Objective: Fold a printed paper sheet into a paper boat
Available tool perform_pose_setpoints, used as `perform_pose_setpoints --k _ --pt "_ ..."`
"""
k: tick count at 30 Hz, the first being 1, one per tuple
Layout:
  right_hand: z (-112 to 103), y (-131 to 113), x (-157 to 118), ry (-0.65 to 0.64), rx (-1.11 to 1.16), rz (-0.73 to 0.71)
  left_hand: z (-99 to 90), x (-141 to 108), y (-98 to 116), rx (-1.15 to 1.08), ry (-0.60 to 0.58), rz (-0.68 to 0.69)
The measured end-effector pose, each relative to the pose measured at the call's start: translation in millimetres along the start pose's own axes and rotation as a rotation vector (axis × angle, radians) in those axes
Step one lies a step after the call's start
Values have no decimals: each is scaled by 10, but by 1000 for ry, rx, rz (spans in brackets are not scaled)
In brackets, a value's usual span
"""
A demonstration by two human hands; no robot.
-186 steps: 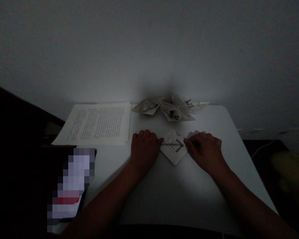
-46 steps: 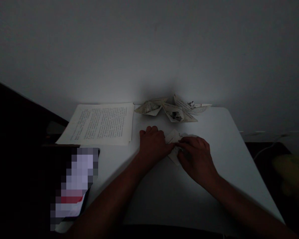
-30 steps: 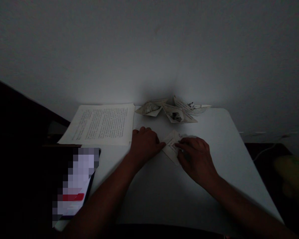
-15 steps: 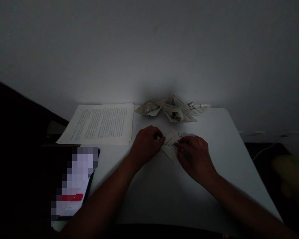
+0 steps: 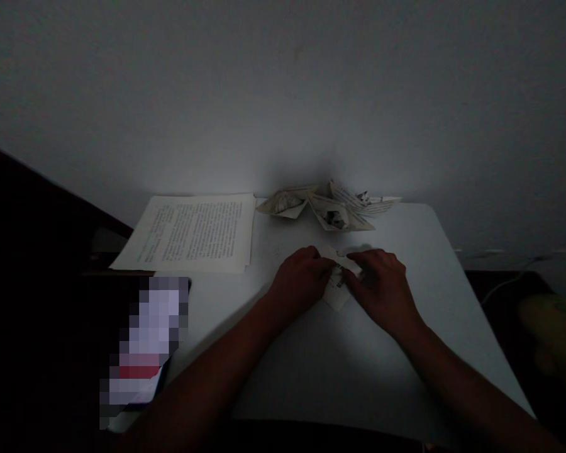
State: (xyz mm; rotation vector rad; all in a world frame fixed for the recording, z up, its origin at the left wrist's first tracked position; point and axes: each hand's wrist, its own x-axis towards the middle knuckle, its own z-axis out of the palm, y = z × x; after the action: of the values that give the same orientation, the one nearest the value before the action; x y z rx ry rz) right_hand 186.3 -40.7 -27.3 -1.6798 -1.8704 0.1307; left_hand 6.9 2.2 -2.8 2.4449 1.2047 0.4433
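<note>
A small piece of folded printed paper (image 5: 336,298) lies at the middle of the white table, one corner pointing toward me. My left hand (image 5: 302,277) grips its left side, with thumb and fingers closed on a fold. From the right, my right hand (image 5: 380,282) pinches the paper's upper right part between thumb and fingers. A flap stands raised between the two hands, and the fingers hide part of it. Just beyond, folded paper boats (image 5: 342,217) made of printed sheets stand close together.
A stack of printed sheets (image 5: 193,233) lies at the table's back left. A tablet or phone with a lit, blurred screen (image 5: 146,340) rests at the left edge. The wall (image 5: 283,94) rises right behind the white table (image 5: 434,251). A pale cable (image 5: 504,286) hangs beyond the right edge.
My left hand has moved right, closer to my right hand, and now grips the folded paper. My right hand has shifted slightly right, and a flap of the paper has been lifted.
</note>
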Motion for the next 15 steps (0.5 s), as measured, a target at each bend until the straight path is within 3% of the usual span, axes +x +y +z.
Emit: perform_pose_setpoints --k 6,15 --pt "92 -40 22 49 -138 19 0 -4 20 43 -39 -2" --pt "32 -32 40 23 -111 94 11 8 22 39 -34 -26"
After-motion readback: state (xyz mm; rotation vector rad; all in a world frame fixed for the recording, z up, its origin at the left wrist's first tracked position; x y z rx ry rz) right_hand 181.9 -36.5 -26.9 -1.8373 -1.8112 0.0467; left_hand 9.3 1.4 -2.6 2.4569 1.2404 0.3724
